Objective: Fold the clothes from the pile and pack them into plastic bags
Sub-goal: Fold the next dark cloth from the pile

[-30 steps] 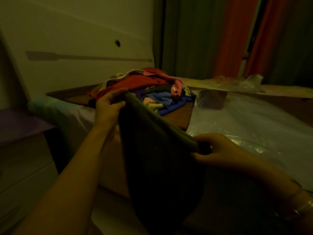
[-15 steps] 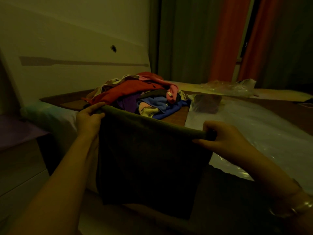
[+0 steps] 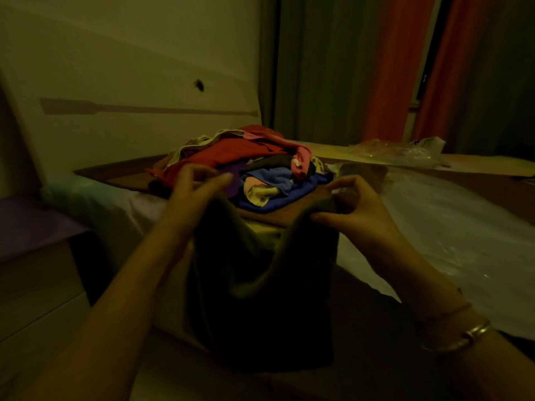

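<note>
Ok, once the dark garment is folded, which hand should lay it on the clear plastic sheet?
Probably the right hand: it grips the dark olive garment beside the clear plastic sheet. The left hand is farther, near the clothes pile.

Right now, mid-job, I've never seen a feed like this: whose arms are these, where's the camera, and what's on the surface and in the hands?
There is no machine here. A person wears one wide-angle camera on the head, looking forward and down, so the arms are the person's own. The left hand and the right hand each pinch the top edge of a dark cloth, which hangs between them and sags in the middle. Behind it a pile of mixed clothes, red, blue and pink, lies on the bed. To the right a clear plastic sheet is spread out, with a crumpled bag beyond it. The room is dim, so finer detail is hard to tell.
</note>
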Demonstrator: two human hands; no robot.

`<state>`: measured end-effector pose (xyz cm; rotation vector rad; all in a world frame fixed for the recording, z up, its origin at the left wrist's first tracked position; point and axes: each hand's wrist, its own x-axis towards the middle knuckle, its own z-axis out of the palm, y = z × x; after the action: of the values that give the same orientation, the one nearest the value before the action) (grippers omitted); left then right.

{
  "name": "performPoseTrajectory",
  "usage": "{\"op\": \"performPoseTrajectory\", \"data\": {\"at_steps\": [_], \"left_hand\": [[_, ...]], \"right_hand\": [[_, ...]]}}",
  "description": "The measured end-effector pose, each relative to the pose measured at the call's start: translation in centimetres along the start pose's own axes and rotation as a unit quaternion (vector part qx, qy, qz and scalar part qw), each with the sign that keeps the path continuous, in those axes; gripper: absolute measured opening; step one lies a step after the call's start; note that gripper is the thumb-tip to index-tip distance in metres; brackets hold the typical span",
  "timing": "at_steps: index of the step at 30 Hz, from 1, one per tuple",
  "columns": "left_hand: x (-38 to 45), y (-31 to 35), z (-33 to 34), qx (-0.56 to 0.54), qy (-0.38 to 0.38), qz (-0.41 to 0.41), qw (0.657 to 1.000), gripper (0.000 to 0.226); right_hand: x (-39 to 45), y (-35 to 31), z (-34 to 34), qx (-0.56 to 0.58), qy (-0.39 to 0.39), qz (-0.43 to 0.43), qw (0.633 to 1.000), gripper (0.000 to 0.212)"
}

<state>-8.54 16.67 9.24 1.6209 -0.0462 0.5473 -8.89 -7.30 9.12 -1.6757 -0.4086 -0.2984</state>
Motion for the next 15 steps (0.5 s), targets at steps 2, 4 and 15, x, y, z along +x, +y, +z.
{"op": "performPoseTrajectory", "data": {"at_steps": [2, 4, 15], "left_hand": [[-1.8, 1.0, 1.6, 0.038, -0.091, 0.027, 0.995, 0.033], [-3.0, 1.4, 2.4, 0.057, -0.161, 0.038, 0.985, 0.032], [-2.5, -0.2, 1.7, 0.095, -0.217, 0.023, 0.971, 0.022]], "right_hand": [[0.2, -0.1, 1.1, 0.016, -0.011, -0.007, 1.0, 0.044], [0.4, -0.1, 2.2, 0.023, -0.036, -0.022, 0.999, 0.043], [0.8, 1.2, 4.7, -0.037, -0.108, -0.062, 0.991, 0.043]]}}
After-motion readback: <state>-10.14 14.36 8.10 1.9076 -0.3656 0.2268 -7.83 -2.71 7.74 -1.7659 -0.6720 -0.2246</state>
